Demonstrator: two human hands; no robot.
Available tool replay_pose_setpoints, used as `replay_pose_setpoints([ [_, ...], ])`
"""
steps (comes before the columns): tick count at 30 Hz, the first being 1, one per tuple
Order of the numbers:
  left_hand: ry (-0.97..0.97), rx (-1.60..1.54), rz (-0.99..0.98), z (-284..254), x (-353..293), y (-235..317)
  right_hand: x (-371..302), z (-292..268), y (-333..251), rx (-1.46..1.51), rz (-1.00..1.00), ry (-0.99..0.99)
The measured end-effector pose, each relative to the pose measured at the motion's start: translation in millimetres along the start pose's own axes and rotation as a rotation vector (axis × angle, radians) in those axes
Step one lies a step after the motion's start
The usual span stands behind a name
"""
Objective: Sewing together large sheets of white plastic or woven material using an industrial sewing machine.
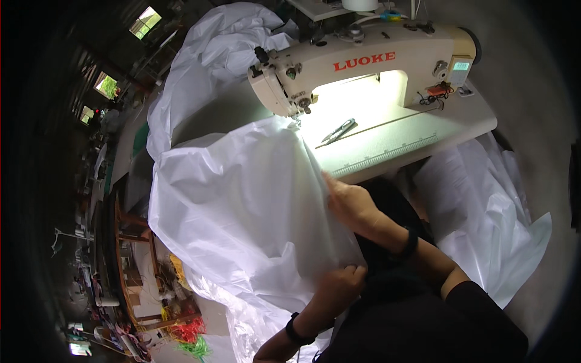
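A large white, slightly shiny sheet [242, 187] hangs over the front of the sewing machine table [417, 145] and runs up under the needle area of a white sewing machine [363, 51]. Along the sheet's right edge, just below the table's front edge, my right hand [357, 209] grips the material, its fingertips partly behind it. Lower down, my left hand [342, 287] is closed on the same edge, near my lap. Thread snips [339, 130] lie on the lit tabletop to the right of the needle.
More white sheeting [224, 45] is bunched behind the machine, and another pile [484, 212] hangs at the right below the table. A wooden frame [133, 260] stands at the left, with red strands [186, 328] and green strands [196, 346] on the floor.
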State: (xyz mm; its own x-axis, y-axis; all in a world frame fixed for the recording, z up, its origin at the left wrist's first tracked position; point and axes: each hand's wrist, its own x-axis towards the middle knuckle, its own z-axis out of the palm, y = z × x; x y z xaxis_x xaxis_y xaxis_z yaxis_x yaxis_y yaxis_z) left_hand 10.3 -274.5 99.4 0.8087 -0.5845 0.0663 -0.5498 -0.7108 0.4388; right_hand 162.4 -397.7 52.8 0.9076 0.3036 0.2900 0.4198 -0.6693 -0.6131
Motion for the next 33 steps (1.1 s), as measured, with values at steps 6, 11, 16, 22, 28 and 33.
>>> replay_pose_setpoints([
  [6, 0.334, 0.184, -0.051, -37.5, -8.8, -58.8, -8.4, 13.7, -21.1, -0.428, 0.061, -0.223],
  [11, 0.321, 0.43, -0.619, -70.1, 6.7, -181.4, -3.6, 15.4, -25.7, -0.501, 0.05, -0.292],
  [16, 0.267, 0.32, -0.586, -81.1, 40.7, -268.0, 26.3, 19.0, -26.3, -0.493, 0.029, -0.267],
  [22, 0.179, 0.236, -0.564, -111.5, 95.5, -331.4, 76.7, 34.8, -11.7, -0.513, 0.037, -0.157],
  [28, 0.21, 0.232, -0.518, -131.4, 141.9, -391.6, 125.5, 44.8, -0.1, -0.557, 0.012, -0.124],
  [33, 0.288, 0.174, -0.397, -154.9, 137.3, -303.8, 83.8, 5.7, 16.2, 0.105, 0.045, -0.066],
])
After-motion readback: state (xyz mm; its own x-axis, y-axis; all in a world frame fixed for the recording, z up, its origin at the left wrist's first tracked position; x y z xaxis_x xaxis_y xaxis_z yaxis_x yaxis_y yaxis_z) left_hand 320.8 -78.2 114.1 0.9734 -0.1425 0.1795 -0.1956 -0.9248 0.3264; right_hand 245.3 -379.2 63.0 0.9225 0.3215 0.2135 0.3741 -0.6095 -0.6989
